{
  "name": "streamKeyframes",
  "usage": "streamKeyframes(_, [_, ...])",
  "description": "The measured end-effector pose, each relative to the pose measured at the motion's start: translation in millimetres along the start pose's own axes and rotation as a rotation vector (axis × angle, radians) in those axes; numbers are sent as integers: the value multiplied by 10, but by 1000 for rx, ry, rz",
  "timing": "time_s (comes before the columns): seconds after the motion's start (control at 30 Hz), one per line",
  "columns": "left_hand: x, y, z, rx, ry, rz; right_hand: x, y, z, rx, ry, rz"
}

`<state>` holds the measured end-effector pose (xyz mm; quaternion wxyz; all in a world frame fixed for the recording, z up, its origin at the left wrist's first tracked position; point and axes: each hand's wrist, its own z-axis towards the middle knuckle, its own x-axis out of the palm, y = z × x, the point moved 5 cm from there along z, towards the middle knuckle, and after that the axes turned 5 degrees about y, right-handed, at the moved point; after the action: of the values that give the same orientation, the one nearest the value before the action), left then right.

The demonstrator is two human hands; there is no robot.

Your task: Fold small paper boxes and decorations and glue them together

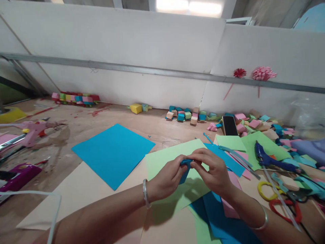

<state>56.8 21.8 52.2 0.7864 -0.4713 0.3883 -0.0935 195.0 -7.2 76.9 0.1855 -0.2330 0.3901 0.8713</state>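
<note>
Both hands meet over a light green sheet (165, 161), pinching a small folded blue paper piece (185, 172) between them. My left hand (169, 178) is closed around its left side. The fingertips of my right hand (212, 167) press on its top right edge. A large blue square sheet (114, 154) lies to the left of the hands. Peach sheets (68, 193) are spread beneath it. More blue sheets (223, 217) lie under my right forearm.
On the right are a blue glue gun (269, 157), scissors (289, 203), a phone (230, 126) and a pile of paper pieces (271, 134). Paper cubes (180, 117) line the wall. A pink glue gun (35, 132) and a purple tool (20, 178) lie at left.
</note>
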Motion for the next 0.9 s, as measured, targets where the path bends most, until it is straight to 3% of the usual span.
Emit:
streamKeyframes(0.3, [-57,21,2,11,-128,0,-41,-67,-1,160,-53,60])
streamKeyframes(0.63, [-29,-55,-37,86,-101,219,-22,137,-62,-132,-168,-218])
streamKeyframes(0.9, [40,-73,-64,101,-20,362,2,141,-50,-69,-33,-122])
